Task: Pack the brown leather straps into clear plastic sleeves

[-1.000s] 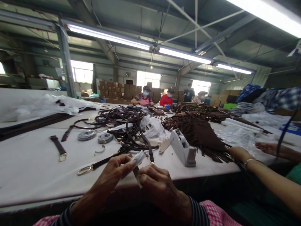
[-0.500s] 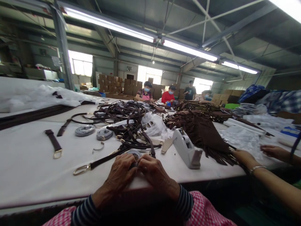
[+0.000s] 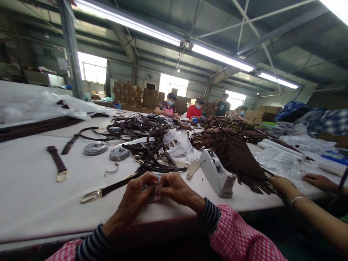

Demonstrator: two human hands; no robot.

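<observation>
Close to the table's front edge, my left hand is closed around a small grey plastic-wrapped coil, mostly hidden by the fingers. My right hand pinches the same bundle from the other side, the fingertips almost touching those of the left. Beyond the hands lies a dark brown strap with a gold clip. Two similar wrapped coils, one far left and one nearer, rest behind it. A white tape dispenser stands to the right of my right hand.
A tangled heap of brown straps covers the middle of the white table. Fringed brown pieces are piled to the right. A co-worker's hand touches them. A short strap with a buckle lies at left.
Both hands have lifted slightly and turned, with the fingertips now pinching upward at the coil. The co-worker's farther hand at right has shifted a little.
</observation>
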